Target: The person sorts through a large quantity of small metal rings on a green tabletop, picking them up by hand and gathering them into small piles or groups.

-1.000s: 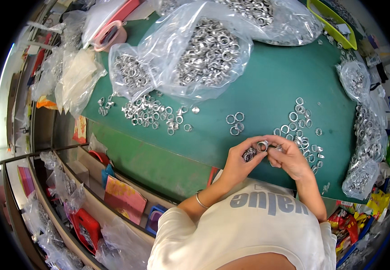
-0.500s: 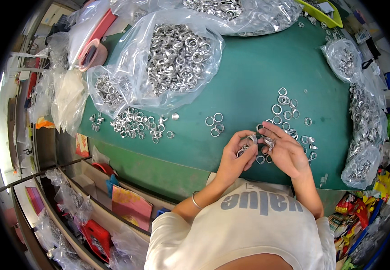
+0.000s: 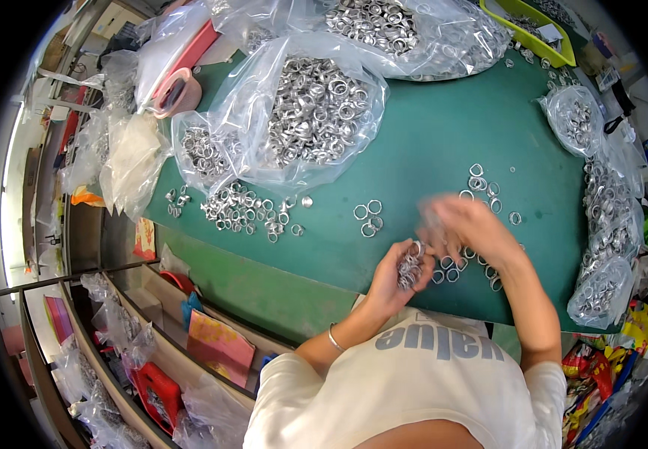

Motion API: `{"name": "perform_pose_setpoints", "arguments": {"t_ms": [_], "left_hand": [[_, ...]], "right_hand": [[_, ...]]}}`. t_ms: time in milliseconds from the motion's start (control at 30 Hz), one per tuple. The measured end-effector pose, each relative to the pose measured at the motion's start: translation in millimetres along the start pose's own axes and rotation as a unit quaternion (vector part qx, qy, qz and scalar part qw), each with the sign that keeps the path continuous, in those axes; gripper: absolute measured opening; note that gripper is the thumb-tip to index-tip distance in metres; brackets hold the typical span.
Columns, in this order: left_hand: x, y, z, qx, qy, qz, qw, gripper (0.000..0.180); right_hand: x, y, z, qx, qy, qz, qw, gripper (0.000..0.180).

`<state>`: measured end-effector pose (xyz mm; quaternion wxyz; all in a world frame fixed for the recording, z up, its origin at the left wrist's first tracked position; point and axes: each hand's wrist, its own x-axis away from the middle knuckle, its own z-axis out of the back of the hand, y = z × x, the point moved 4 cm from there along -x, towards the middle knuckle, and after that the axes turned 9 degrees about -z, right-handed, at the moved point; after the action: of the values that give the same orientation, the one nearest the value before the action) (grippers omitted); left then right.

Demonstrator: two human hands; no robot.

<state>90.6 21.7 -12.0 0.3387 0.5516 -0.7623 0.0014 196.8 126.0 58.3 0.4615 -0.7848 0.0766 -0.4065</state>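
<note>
My left hand [image 3: 397,271] is closed around a bunch of small silver metal rings [image 3: 410,266], held just above the green table mat [image 3: 428,142]. My right hand [image 3: 467,224] is blurred with motion, just right of and above the left one, over loose rings [image 3: 481,182] scattered on the mat. Whether its fingers hold a ring is hidden by the blur. More loose rings [image 3: 369,217] lie just left of my hands.
A large clear plastic bag of rings [image 3: 316,112] lies at the mat's back left, with a spill of rings [image 3: 245,209] in front of it. More ring bags [image 3: 608,224] line the right edge. A yellow-green tray [image 3: 533,34] sits at the back right.
My right hand has lifted away from the left hand toward the loose rings on the right and is now blurred. The left hand still grips its bunch of rings.
</note>
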Motion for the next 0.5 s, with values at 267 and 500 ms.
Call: {"name": "perform_pose_setpoints", "arguments": {"t_ms": [267,500], "left_hand": [[4,23,-2,0.034,-0.003,-0.086,0.996,0.033],[9,24,20,-0.009,0.022,-0.092,0.996,0.036]], "right_hand": [[-49,-63,-32,-0.026,-0.007,0.201,0.979,0.045],[28,5,28,0.351,0.199,0.097,0.910,0.034]]}}
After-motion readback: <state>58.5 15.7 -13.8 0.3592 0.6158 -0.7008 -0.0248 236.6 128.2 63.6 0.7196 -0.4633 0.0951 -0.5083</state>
